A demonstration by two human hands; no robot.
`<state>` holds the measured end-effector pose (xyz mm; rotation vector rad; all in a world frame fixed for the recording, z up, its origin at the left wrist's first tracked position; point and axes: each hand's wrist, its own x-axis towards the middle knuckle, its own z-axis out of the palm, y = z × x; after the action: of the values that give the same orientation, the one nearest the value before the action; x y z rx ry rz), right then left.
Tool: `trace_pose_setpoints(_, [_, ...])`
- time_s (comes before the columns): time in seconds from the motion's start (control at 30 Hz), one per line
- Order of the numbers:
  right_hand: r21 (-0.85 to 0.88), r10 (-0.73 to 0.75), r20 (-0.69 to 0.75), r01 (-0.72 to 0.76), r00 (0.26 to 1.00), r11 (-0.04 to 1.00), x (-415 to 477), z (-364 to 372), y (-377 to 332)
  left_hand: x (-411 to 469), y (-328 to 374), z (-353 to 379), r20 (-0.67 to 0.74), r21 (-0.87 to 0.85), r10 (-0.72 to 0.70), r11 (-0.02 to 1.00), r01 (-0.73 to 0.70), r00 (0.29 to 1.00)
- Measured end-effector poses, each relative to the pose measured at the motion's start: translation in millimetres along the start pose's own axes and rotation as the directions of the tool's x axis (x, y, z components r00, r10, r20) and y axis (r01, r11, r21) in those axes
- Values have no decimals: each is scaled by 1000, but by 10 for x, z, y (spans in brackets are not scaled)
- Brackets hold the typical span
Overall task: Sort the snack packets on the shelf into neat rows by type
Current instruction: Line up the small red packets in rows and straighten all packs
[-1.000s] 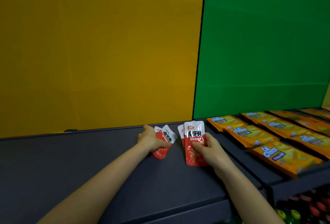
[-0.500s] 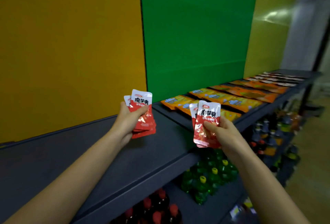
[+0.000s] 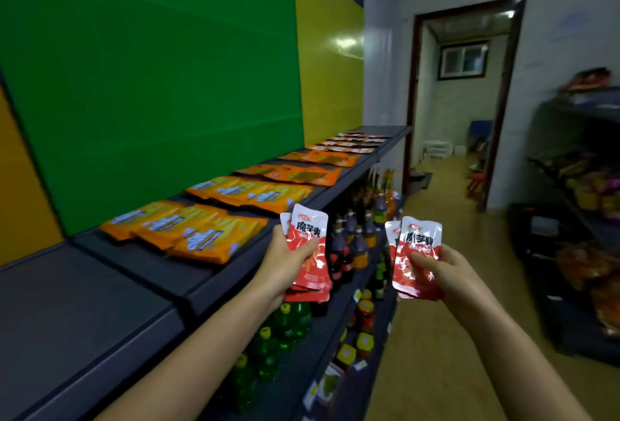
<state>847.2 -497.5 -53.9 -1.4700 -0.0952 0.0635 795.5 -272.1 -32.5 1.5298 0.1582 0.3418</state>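
Count: two hands, two bundles of packets. My left hand grips the left bundle of red snack packets, thumb across the front. Two tops show, and at least three bottom edges are fanned below. My right hand grips the right bundle, with two packets visible. Both bundles are upright, well apart, and held off the shelf past its front edge.

On the shelf I count five groups of flat packets running toward 1 o'clock. The two nearest are orange cheese packets. Blur prevents a count within each group.

Surface and room: the dark shelf backs onto a green panel. Bottles fill the tiers below. A doorway stands at 1 o'clock and a second rack at 3 o'clock.

Difference: one second ago both bundles lay on the shelf under my hands. Now they are lifted clear, and the view has swung right to take in the doorway.
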Motion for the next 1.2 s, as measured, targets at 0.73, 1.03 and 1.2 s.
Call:
trace_pose_setpoints(0.73, [-69,80,-190,-94,979,993,2533,-2285,277,2523,-995,2658,131,-34,-135,990,140,982])
trace_pose_setpoints(1.03, [-72,-35,-289,14,957,997,4240,-2735,-10,4323,-922,3655,206,-62,-65,995,80,976])
trace_pose_setpoints(1.2, [-68,-34,-287,15,957,998,5037,-3035,-29,5067,-963,4142,239,-82,-78,992,100,968])
